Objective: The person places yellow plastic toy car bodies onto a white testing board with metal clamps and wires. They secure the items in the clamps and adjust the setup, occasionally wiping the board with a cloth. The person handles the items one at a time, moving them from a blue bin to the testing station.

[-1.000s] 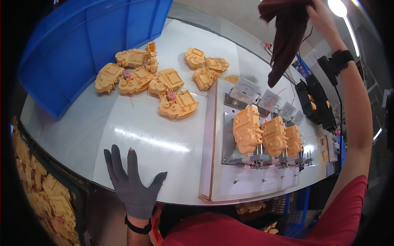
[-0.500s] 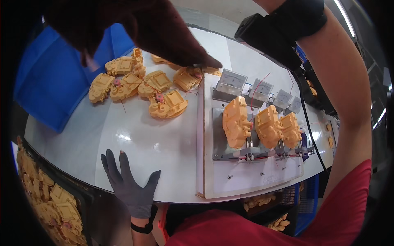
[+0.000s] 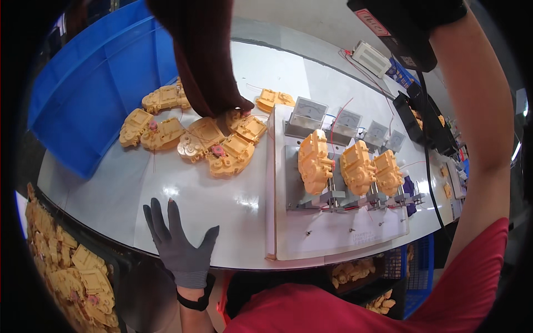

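My left hand (image 3: 180, 241), in a grey glove with a black wrist strap, lies flat with fingers spread at the table's near edge, holding nothing. My right forearm (image 3: 472, 105) rises along the right side to a black wrist-worn device (image 3: 397, 30); the hand itself is beyond the top edge. Ahead of my left hand lie several orange-yellow plastic housings (image 3: 230, 158) with thin red wires. Another person's dark brown sleeve (image 3: 208, 61) reaches in from the top, its fingertips at a housing (image 3: 247, 127).
A white test stand (image 3: 333, 238) with dial meters (image 3: 309, 112) carries three upright housings (image 3: 315, 164). A blue bin (image 3: 83, 105) stands at the far left, and a crate (image 3: 72, 272) full of housings at lower left. A black cable (image 3: 430, 166) hangs on the right.
The other person's sleeve has swung left, and several housings have shifted nearer. My right forearm has moved slightly right, its wrist device higher. My left hand stays spread.
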`<state>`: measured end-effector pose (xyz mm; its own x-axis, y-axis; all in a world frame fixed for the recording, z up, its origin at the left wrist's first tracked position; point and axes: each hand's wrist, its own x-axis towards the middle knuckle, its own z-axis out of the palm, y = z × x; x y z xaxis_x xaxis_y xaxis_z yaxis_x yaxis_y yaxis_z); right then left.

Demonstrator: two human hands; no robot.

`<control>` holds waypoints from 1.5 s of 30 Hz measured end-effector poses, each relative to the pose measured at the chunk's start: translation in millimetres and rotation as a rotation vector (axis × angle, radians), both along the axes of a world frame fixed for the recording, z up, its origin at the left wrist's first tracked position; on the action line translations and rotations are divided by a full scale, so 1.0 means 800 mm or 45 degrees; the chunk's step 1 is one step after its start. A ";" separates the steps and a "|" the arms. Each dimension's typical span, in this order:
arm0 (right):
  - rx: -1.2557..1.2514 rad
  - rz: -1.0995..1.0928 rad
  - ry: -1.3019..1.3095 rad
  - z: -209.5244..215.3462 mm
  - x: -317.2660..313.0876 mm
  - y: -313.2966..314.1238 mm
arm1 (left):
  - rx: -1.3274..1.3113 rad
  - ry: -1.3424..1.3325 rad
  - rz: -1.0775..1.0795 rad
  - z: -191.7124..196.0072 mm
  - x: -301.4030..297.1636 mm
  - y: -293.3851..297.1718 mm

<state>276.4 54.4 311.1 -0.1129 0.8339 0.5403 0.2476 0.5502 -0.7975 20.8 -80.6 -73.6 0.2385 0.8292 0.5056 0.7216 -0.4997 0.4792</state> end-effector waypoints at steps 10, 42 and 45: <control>0.226 -0.802 -0.088 0.047 0.242 -0.163 | -0.073 -0.007 0.005 -0.006 0.003 0.001; -0.336 -1.721 -1.388 -0.353 0.525 -0.619 | 0.014 0.138 0.161 -0.010 -0.007 0.000; -0.945 -1.676 -1.109 -0.438 0.543 -0.653 | -0.024 0.082 0.134 -0.016 -0.006 0.004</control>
